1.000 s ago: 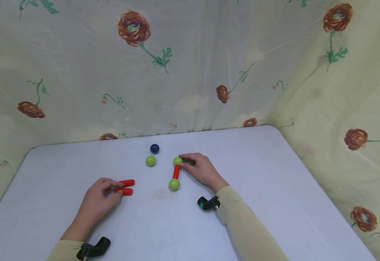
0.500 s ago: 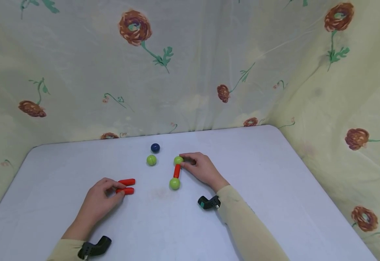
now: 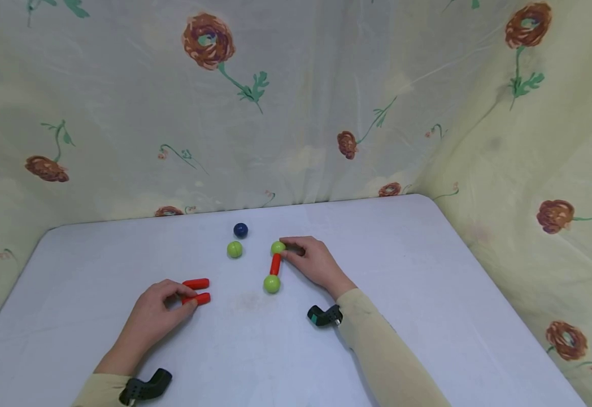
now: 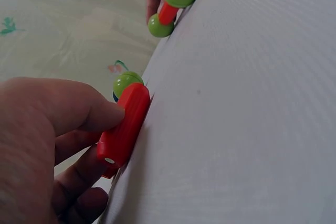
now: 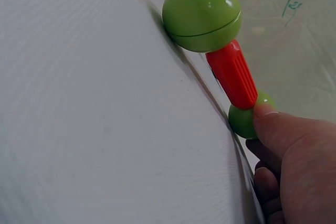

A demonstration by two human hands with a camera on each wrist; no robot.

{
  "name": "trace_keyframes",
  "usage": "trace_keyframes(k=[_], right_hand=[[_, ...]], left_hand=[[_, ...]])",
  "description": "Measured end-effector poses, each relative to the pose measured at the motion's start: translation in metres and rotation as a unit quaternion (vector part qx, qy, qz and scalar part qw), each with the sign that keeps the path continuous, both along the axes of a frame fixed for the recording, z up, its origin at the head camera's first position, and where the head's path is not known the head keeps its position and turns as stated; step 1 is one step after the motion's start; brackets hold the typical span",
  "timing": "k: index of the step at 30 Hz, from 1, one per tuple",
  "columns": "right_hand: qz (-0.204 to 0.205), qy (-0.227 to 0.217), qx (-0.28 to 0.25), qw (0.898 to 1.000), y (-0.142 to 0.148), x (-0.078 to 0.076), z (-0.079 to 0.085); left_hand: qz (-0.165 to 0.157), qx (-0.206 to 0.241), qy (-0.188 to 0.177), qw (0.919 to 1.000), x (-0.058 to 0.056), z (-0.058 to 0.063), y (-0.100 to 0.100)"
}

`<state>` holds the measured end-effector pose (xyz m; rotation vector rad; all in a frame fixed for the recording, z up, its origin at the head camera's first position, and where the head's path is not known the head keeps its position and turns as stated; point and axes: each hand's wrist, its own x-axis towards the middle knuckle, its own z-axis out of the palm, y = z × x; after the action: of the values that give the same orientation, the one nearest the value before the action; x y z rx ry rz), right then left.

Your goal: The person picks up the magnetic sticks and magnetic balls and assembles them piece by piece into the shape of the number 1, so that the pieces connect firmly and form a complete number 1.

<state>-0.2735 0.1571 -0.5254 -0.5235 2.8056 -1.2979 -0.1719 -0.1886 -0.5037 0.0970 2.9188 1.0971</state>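
Note:
In the head view my left hand point(image 3: 155, 312) pinches a red rod point(image 3: 203, 298) between thumb and fingers at the table's left middle. A second red rod point(image 3: 196, 283) lies just beyond it, close to the fingertips. My right hand point(image 3: 314, 263) holds the far green ball point(image 3: 277, 247) of a dumbbell-shaped piece. That piece has a short red rod point(image 3: 275, 264) in its middle and a near green ball point(image 3: 271, 284) at its other end. The right wrist view shows the thumb against the far ball, where the ribbed red rod point(image 5: 234, 75) meets it.
A loose green ball point(image 3: 234, 249) with a seam and a dark blue ball point(image 3: 240, 230) sit beyond the rods, left of the joined piece. The white table point(image 3: 255, 362) ends at a flower-printed curtain point(image 3: 286, 113) behind and to the right.
The near red rod in my left hand has turned slightly, its right end now angled a little away from me. My right hand stays on the far green ball with almost no movement.

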Motion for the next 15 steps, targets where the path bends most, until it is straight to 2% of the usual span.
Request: trace_keyframes(k=[15], right_hand=[[-0.017, -0.009, 0.004, 1.0, -0.0009, -0.0003, -0.0014]], left_hand=[[-0.008, -0.015, -0.014, 0.9998, 0.0017, 0.0017, 0.0005]])
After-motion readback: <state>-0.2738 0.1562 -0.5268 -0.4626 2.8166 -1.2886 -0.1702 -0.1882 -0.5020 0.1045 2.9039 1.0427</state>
